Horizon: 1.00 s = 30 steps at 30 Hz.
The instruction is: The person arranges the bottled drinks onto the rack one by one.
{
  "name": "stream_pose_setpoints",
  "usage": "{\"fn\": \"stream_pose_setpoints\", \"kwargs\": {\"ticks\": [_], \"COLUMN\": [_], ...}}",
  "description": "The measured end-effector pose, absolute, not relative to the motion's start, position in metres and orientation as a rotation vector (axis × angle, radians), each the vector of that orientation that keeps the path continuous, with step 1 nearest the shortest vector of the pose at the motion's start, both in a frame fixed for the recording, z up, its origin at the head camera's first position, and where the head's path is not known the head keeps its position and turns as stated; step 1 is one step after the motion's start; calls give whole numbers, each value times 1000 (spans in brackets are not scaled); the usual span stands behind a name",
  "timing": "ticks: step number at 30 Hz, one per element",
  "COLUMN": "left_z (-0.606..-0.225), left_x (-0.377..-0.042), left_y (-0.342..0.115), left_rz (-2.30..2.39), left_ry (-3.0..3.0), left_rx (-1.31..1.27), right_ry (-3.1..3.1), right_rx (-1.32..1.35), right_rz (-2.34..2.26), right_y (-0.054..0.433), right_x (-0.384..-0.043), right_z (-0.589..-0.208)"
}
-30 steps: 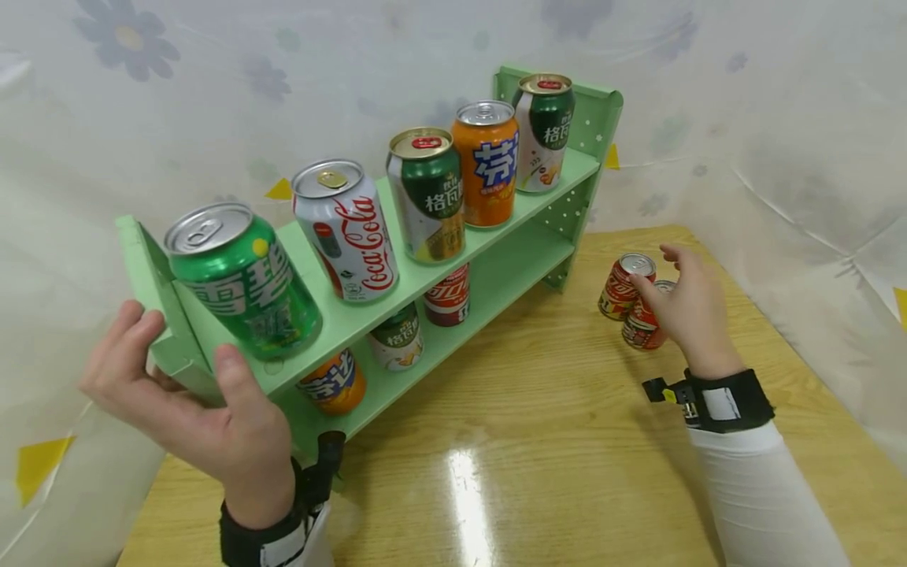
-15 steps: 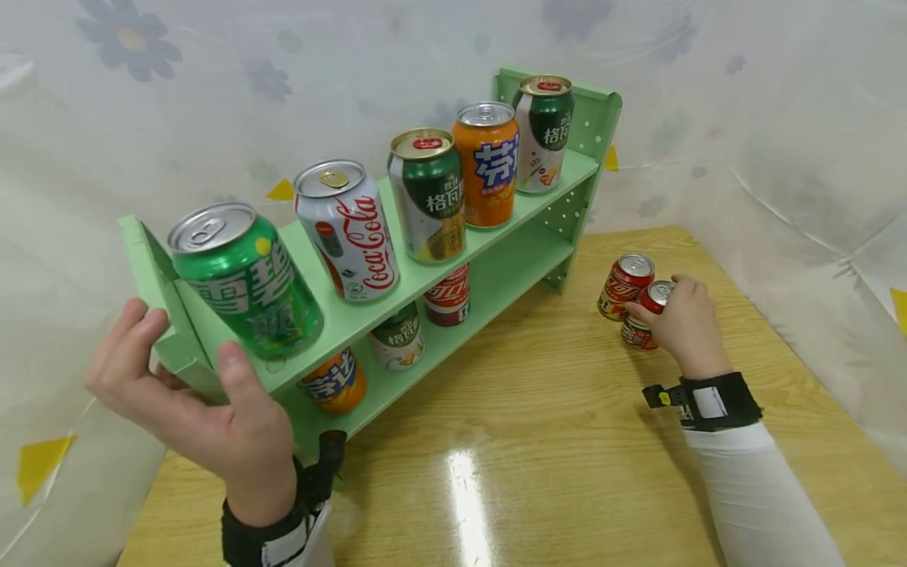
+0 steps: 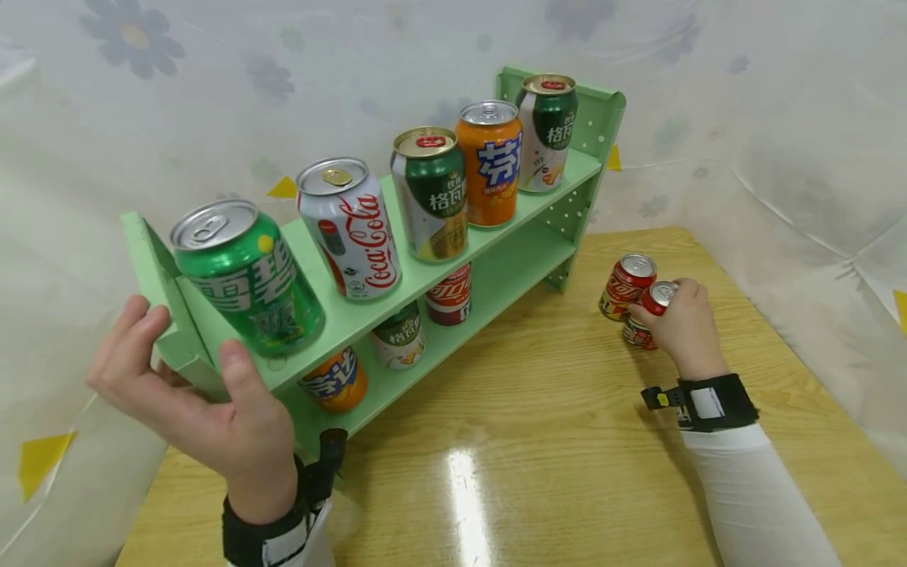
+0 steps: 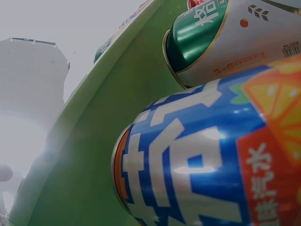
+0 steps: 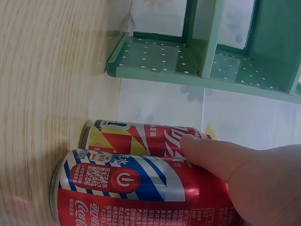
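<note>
In the head view, my right hand (image 3: 687, 327) grips the nearer of two red cola cans (image 3: 641, 331) standing upright on the table. The right wrist view shows my thumb along the top of that can (image 5: 141, 188). The other red can (image 3: 627, 287) stands right beside it, a little farther back. My left hand (image 3: 205, 417) is at the left end of the green two-tier shelf (image 3: 425, 295), its fingers at the end panel and its thumb apart in front. Nearest to it is a green Sprite can (image 3: 248, 279) on the upper tier.
The upper tier also bears a silver cola can (image 3: 350, 232), two green-and-white cans and an orange Fanta can (image 3: 489, 165). Below stand another orange can (image 3: 336, 382), a green-and-white can (image 3: 400, 339) and a red can (image 3: 449, 295). The wooden table (image 3: 553, 441) meets flowered sheeting behind.
My right hand has come down from above the two red cans and now grips the nearer one. My left hand has stayed at the shelf's end.
</note>
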<state>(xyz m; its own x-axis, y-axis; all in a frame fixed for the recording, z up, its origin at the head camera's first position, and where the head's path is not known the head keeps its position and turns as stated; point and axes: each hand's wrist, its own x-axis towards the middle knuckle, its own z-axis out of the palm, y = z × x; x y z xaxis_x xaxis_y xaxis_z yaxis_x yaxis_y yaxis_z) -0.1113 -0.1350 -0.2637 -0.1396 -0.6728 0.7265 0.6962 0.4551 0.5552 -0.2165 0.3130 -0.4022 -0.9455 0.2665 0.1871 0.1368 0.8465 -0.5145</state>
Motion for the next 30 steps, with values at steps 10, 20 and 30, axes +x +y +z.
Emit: {"fn": "stream_pose_setpoints", "kwargs": {"ticks": [10,20,30], "left_z": [-264,-265,-270], "left_x": [-112,-112,-117], "left_y": [-136,-136,-142], "left_rz": [-1185,-1189,-1185], "left_ry": [-1232,-1238,-1242], "left_rx": [-26,-25,-49], "right_ry": [-2753,-2817,-2875], "right_rx": [-312,-319,-231], "right_rz": [788,756,749], "right_y": [316,321,311], "right_x": [-217,-211,-201], "right_z": [-400,-394,-370]}}
